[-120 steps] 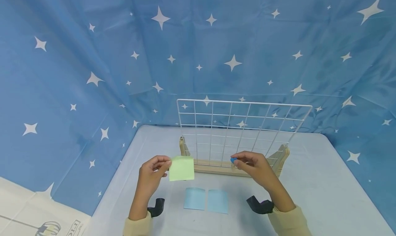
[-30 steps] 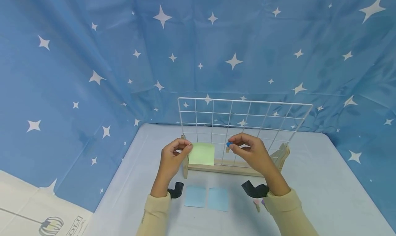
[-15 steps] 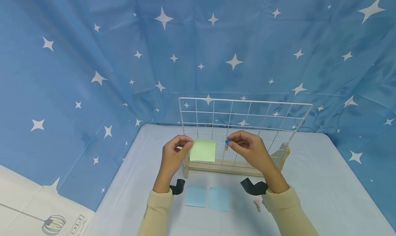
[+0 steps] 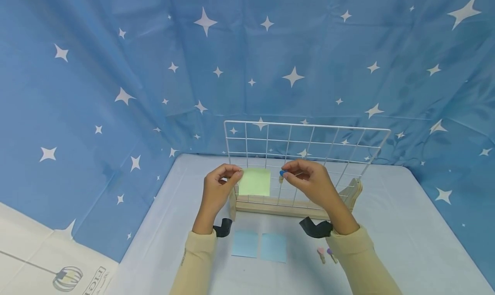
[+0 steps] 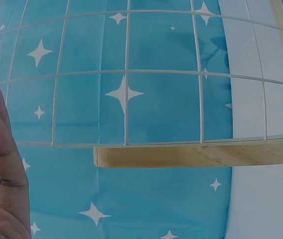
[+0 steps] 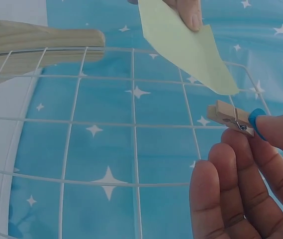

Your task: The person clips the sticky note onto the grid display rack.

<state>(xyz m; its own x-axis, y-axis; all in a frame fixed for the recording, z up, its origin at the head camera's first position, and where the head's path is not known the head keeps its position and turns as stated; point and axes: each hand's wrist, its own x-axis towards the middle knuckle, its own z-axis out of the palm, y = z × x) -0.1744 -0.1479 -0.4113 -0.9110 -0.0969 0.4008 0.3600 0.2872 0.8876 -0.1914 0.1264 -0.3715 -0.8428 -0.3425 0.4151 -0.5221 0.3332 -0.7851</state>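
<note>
My left hand (image 4: 220, 185) pinches the left edge of a pale green sticky note (image 4: 254, 182) and holds it up before the left part of a white wire grid (image 4: 305, 142). The right hand (image 4: 311, 181) pinches a small wooden clothespin (image 6: 231, 115) by its blue-topped end (image 6: 257, 119). In the right wrist view the clothespin's free end lies near the note's lower edge, apart from it. Only some fingers (image 5: 4, 149) of the left hand show in the left wrist view; the note is hardly seen there.
The grid stands in a wooden base (image 4: 278, 208) with side supports (image 4: 352, 194). Two light blue sticky notes (image 4: 245, 244) lie on the white table. Near the right sleeve lie a pink-topped clothespin (image 4: 321, 255) and a purple-topped clothespin (image 4: 331, 255). A starry blue curtain (image 4: 247, 50) hangs behind.
Since four seconds ago, the left hand has carried the green note right and up to the grid. The right hand has moved up and slightly left with the clothespin, bringing the two nearer.
</note>
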